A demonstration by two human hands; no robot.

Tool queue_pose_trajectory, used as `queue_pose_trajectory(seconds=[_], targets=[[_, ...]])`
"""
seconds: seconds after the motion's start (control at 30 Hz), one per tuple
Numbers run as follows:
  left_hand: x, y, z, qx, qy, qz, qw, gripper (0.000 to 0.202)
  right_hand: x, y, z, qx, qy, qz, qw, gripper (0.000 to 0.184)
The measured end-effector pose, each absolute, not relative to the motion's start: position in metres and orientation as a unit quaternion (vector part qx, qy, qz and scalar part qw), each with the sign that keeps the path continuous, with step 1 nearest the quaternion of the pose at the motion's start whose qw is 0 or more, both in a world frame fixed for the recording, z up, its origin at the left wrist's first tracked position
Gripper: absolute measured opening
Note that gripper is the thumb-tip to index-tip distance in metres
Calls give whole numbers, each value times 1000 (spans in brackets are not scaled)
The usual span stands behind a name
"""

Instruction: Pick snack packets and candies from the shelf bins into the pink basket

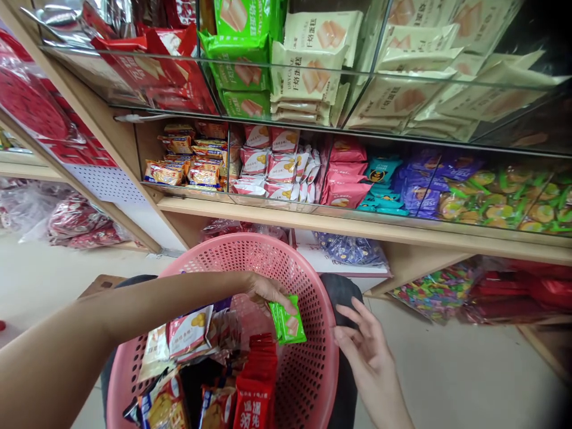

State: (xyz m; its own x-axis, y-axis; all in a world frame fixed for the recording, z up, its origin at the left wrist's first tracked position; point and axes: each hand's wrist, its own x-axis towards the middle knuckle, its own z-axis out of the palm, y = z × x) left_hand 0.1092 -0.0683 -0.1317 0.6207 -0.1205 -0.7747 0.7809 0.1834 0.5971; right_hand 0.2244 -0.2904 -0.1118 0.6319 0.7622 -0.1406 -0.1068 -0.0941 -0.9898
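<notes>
My left hand (264, 290) reaches over a round pink perforated basket (313, 369) and pinches a small stack of green snack packets (287, 322), held just above the basket's inside. My right hand (364, 345) rests at the basket's right rim with its fingers spread, touching the rim and a dark cloth beside it, holding nothing. Inside the basket lie red packets (254, 387), pink-and-white packets (190, 330) and orange ones at the near side.
Wooden shelves with glass-fronted bins stand ahead: orange packets (183, 161), pink-white packets (272, 167), blue and purple packets (402, 185), green-yellow sweets (504, 199). Above are green (241, 59) and cream boxes (313, 65). Bagged goods sit under the shelf. Pale floor lies right.
</notes>
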Motion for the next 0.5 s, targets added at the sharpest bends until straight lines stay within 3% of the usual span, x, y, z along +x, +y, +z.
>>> queue_pose_trajectory(seconds=[0.5], targets=[[110, -86, -160, 578, 226, -337, 708, 39, 223, -290, -129, -659, -231, 354, 622, 54]])
